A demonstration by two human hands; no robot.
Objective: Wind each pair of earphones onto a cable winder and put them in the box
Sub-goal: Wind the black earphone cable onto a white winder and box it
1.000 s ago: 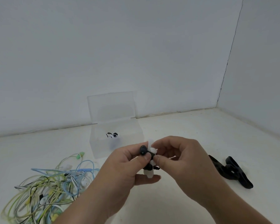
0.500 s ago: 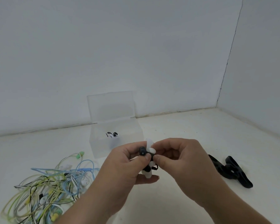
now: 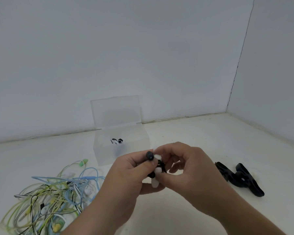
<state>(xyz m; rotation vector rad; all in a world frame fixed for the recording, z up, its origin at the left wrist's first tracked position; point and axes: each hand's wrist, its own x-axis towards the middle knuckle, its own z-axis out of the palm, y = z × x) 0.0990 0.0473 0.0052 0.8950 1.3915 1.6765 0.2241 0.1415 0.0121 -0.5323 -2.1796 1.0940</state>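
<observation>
My left hand (image 3: 126, 173) and my right hand (image 3: 190, 170) meet in front of me over the white surface. Between them sits a white cable winder (image 3: 155, 179) with black earphones (image 3: 150, 155) wound on it; a black earbud sticks up above my left thumb. Both hands pinch this bundle. Behind it stands the clear plastic box (image 3: 139, 138) with its lid raised, and a wound black-and-white pair (image 3: 117, 141) lies inside. A tangle of green, blue and black-and-white earphones (image 3: 51, 197) lies at the lower left.
Two black cable winders (image 3: 239, 178) lie on the surface to the right of my hands. White walls close the back and the right side, meeting in a corner at the far right.
The bundle has turned slightly between my fingers and my right fingertips have shifted on the winder. Hands stay in the same place.
</observation>
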